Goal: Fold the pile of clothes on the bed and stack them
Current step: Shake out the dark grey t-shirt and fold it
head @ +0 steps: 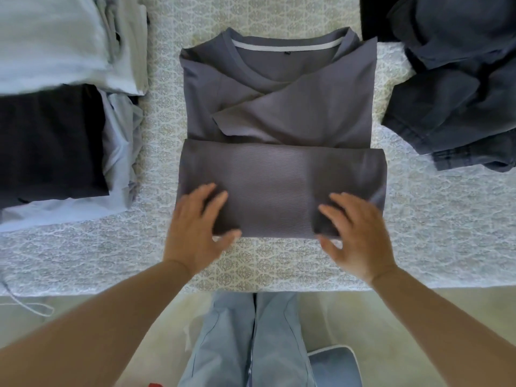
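A grey shirt [279, 107] lies flat in the middle of the bed [418, 233], collar away from the person, sleeves crossed over the chest and the lower part already turned up into a band across the near half. The left hand [195, 227] and right hand [357, 233] sit at the band's near corners, fingers spread and relaxed over the cloth, thumbs at the folded edge; I cannot tell whether they pinch it or only press. A folded stack [61, 107] waits on the left, and unfolded dark clothes [460, 93] lie on the right. The risk, as I judge it, is the next fold: lifting the band unevenly could let the loose sleeves slide out or skew the edges, and thin cloth may sag when carried to the stack.
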